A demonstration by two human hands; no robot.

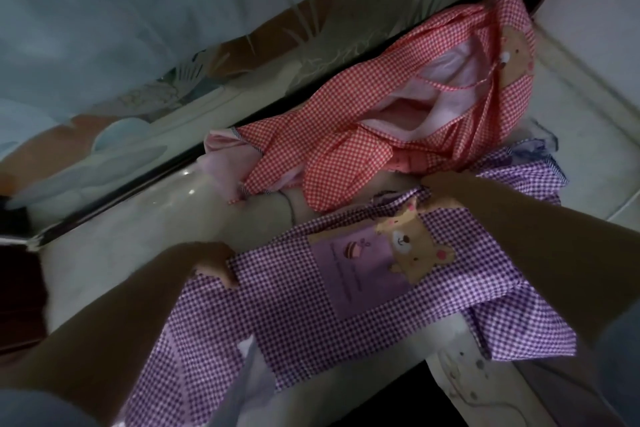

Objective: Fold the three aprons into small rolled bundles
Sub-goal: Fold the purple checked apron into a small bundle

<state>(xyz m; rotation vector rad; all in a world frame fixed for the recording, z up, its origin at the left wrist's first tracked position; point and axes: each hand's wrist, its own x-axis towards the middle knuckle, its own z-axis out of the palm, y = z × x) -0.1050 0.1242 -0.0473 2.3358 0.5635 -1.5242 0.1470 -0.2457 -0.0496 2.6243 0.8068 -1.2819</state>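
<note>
A purple checked apron point(277, 308) with a bear patch and a lilac pocket lies spread on the pale surface in front of me. My left hand point(214, 262) pinches its left edge between thumb and fingers. My right hand point(441, 189) grips the apron's far edge near the bear's ear. Behind it lies a crumpled red checked apron point(339, 152) with a bear patch at its far right end and pink lining showing. A third apron cannot be told apart; only a bit of pink cloth point(216, 146) peeks out beside the red one.
The pale glossy table top point(138, 236) carries the aprons; its dark edge runs diagonally behind them. A bed with a leaf-patterned sheet point(138, 80) lies beyond. White tiled floor point(588, 45) shows at the right. A dark gap point(381, 399) opens below the near table edge.
</note>
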